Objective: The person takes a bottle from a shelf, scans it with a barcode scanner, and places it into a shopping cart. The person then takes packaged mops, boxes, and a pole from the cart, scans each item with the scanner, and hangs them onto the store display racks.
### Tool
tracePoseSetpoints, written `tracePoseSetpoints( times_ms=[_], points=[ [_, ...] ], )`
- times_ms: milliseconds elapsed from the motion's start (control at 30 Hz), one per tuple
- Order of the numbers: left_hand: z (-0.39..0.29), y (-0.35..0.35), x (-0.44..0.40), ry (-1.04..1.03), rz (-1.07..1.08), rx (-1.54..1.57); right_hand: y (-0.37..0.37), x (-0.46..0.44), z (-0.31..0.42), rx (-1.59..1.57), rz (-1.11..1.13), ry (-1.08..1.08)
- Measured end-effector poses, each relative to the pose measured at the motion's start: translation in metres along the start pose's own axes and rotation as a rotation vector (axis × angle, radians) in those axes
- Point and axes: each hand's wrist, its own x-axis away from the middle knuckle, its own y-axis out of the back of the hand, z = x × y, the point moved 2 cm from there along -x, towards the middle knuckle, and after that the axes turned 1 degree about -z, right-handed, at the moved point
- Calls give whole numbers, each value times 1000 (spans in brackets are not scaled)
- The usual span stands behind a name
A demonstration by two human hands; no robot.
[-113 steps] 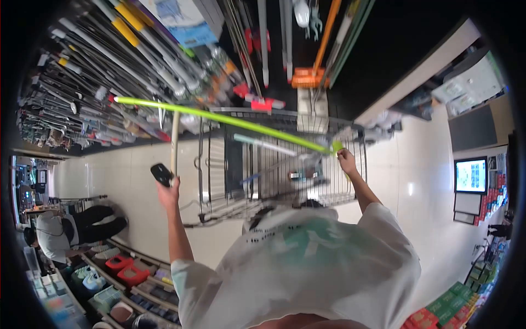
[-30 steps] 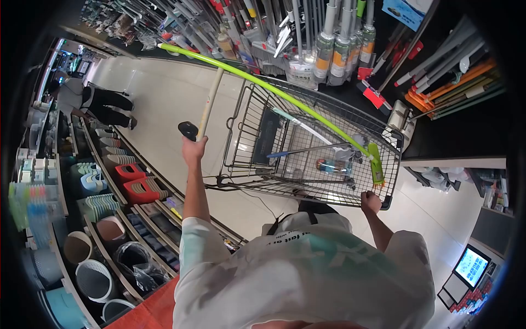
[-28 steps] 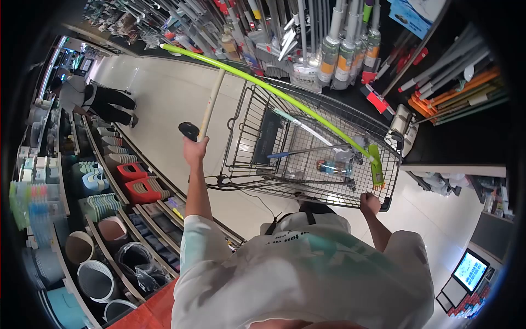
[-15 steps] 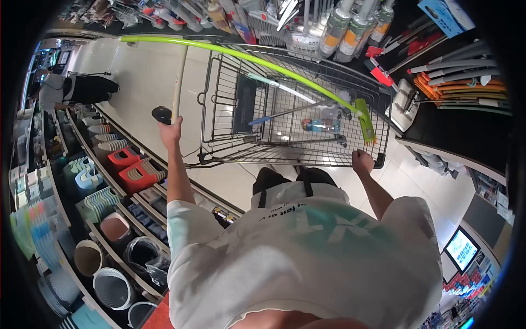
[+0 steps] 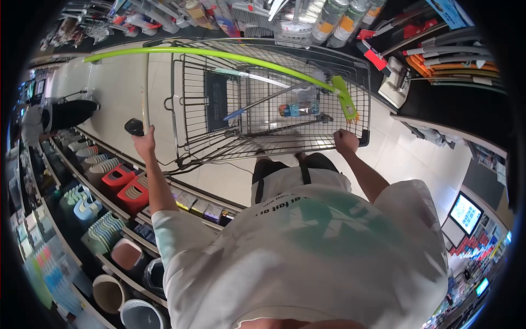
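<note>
My left hand [image 5: 144, 143] is closed around the lower end of a pale pole [image 5: 145, 93], beside a black rounded object [image 5: 134, 127]. My right hand [image 5: 346, 141] is closed on the near rim of the wire shopping cart [image 5: 216, 104], by its right corner. A lime green broom [image 5: 241, 56] lies across the cart, its head [image 5: 345, 100] inside at the right and its pole sticking out past the left end. Inside the cart are a pale-handled tool [image 5: 257, 78], a blue-handled tool [image 5: 235, 114] and a bottle with a blue label [image 5: 298, 109].
Brooms and mops [image 5: 252, 19] hang along the far shelf, with orange brooms [image 5: 422, 66] at the right. Shelves of bins [image 5: 109, 293] and red baskets [image 5: 134, 194] line the lower left. Another person [image 5: 33, 123] is at the far left. A lit screen [image 5: 466, 214] stands at the right.
My right hand has let go of the lime broom's head end and moved to the cart's rim. The broom head now rests in the cart. Lately the cart and both hands have shifted left in view.
</note>
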Motion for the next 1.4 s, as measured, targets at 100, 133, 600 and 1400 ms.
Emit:
tracePoseSetpoints(
  times_ms=[100, 133, 600, 1400],
  points=[
    [-2, -8, -11, -16, 30, -20, -11, 2, 4, -17, 24, -44],
    [-6, -7, -18, -29, 20, -26, -14, 5, 6, -11, 28, -51],
    [-7, 29, -76, 40, 63, -8, -46, 15, 79, -11, 30, -95],
    [59, 50, -223, 105, 26, -6, -76, -16, 244, 8, -13, -37]
  ],
)
